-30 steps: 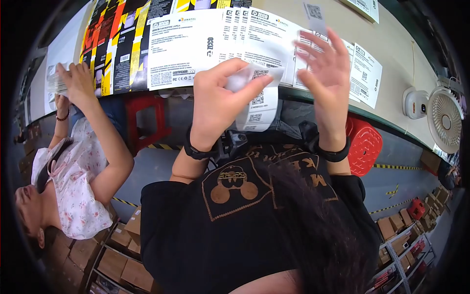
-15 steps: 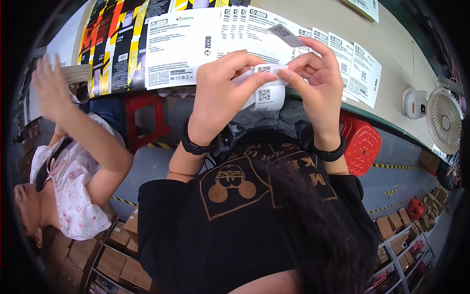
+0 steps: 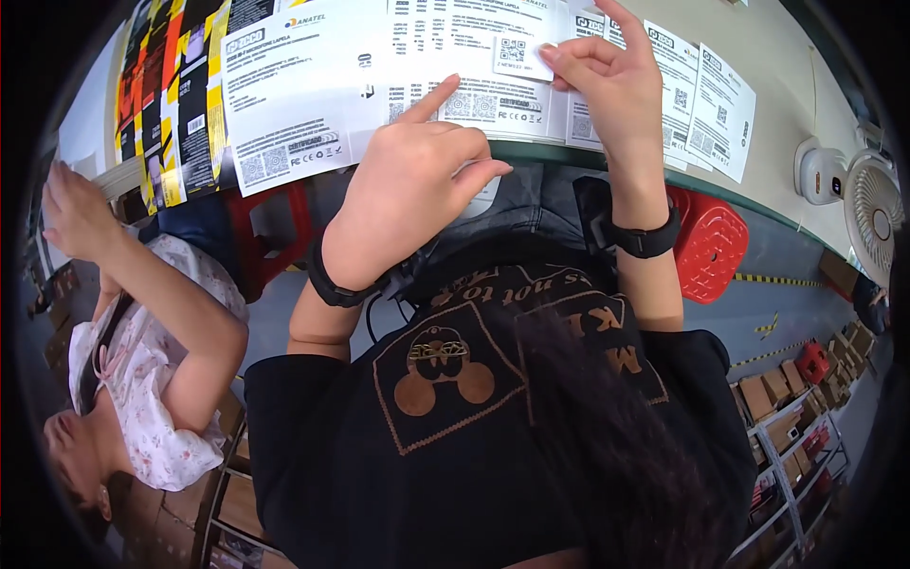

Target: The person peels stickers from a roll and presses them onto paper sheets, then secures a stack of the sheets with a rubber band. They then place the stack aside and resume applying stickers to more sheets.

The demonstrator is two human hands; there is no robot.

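Between the thumb and fingers of my right hand [image 3: 611, 81], a small white QR-code label [image 3: 517, 59] is pinched by its right edge. It lies over a printed white sheet [image 3: 464, 90] on the table; whether it is stuck down I cannot tell. My left hand [image 3: 408, 190] is left of it, index finger stretched out onto the sheets, the other fingers curled. A pale rounded label strip [image 3: 482, 201] shows partly below my left thumb, at the table edge, seemingly held in the curled fingers, which are hidden.
More printed sheets [image 3: 716, 109] overlap in a row to the right, and another sheet [image 3: 289, 104] lies left. Yellow-black printed card [image 3: 194, 123] covers the table's left. A white fan [image 3: 872, 223] stands at the right edge. A co-worker [image 3: 156, 341] sits left; a red stool [image 3: 706, 247] is right.
My hands have drawn apart from the label strip. The right one has brought the loose label down onto a sheet; the left has moved its index finger to the sheets. The co-worker's hand has lowered.
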